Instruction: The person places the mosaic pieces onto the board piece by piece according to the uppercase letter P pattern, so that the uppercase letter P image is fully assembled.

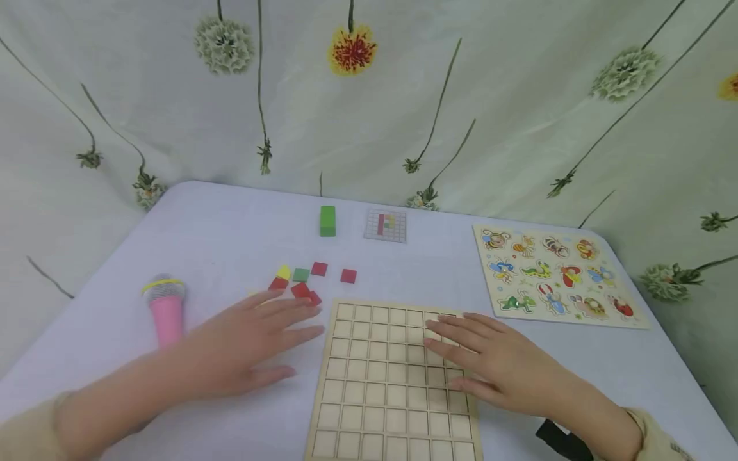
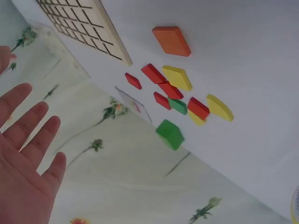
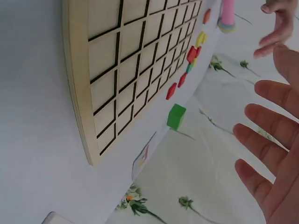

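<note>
Above the flat, square-celled wooden board (image 1: 377,374), a spread-fingered right hand (image 1: 500,360).

Grid board (image 1: 377,373) partly behind right hand (image 1: 496,358)

A pale flower-printed cloth (image 1: 392,96) hangs in soft folds behind the white-topped table (image 1: 426,275).
</note>
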A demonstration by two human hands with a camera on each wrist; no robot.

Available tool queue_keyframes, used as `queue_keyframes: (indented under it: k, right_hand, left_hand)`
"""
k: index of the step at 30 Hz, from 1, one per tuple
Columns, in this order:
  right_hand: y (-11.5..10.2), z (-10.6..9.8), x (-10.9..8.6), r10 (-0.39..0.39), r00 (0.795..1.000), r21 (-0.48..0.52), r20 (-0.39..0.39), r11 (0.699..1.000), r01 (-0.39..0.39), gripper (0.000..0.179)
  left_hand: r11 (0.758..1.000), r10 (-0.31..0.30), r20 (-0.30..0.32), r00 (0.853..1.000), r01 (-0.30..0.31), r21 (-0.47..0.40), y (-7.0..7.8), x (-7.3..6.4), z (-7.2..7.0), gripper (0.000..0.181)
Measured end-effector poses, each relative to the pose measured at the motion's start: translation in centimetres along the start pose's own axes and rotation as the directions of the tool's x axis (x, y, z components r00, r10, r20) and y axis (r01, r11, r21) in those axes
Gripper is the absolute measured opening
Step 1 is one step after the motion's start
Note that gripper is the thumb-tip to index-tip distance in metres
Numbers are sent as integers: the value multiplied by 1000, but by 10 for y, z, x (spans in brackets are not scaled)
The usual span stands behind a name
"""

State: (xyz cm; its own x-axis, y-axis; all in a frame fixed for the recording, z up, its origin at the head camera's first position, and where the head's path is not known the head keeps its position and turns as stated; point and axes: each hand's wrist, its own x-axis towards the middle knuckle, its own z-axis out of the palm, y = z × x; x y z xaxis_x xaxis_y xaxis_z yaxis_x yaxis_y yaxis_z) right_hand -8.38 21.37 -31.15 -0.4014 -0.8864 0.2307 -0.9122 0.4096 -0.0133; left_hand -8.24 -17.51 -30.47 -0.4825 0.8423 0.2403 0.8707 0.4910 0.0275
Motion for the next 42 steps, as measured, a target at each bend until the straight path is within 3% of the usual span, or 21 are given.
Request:
queue_keyframes:
  k: [2,3,4,6,8,11,15,18,19,21,23,25,29,37,40,42]
  right_hand:
    - [5,2,-5,94,993,60,-70,994,-90,47]
    - [8,4,-8,155,983,114,-101,983,-143,43]
    - [10,7,-11,226,966,181,-125,963,-201,40]
    - [13,15,-17,362,920,319,-151,899,-302,36]
    - [14,25,-23,495,859,453,-133,801,-392,31]
    - [14,38,-30,633,771,586,-71,652,-481,23]
    - [17,52,-37,740,671,721,57,434,-540,22]
    - [21,59,-40,764,631,798,130,297,-524,26]
    - [22,62,-41,767,625,816,148,263,-515,27]
    - [22,67,-43,763,627,838,155,235,-493,27]
    - [22,72,-44,756,636,849,152,229,-476,28]
    - [23,75,-44,750,646,852,144,238,-467,27]
    - [25,78,-43,752,645,854,136,240,-461,28]
    - [25,84,-42,768,634,870,90,249,-425,26]
    - [25,86,-41,769,635,870,68,266,-415,25]
    - [25,87,-41,774,630,865,61,274,-420,24]
  left_hand:
    - [990,-130,8,991,130,-60,-7,-2,-1,50]
    - [972,-209,16,978,209,-108,-12,-3,-2,47]
    - [945,-287,26,958,288,-154,-16,-5,-3,46]
    - [876,-427,47,903,426,-225,-22,-7,-4,42]
    - [801,-533,70,843,529,-279,-23,-9,-5,43]
    - [697,-639,94,763,627,-349,-11,-13,-3,44]
    - [573,-724,90,683,670,-471,10,-18,7,48]
    - [508,-765,76,639,672,-539,14,-20,21,46]
    - [483,-782,86,617,688,-542,14,-20,25,47]
    - [437,-817,115,566,736,-518,13,-20,34,50]
    - [402,-842,146,519,785,-472,11,-22,42,52]
    - [377,-856,174,487,817,-436,9,-24,49,52]
    - [374,-856,185,484,824,-425,4,-30,63,43]
    - [411,-859,132,495,820,-399,1,-29,78,30]
    - [426,-856,118,503,818,-387,1,-27,79,30]
    - [442,-850,106,516,808,-389,1,-26,79,26]
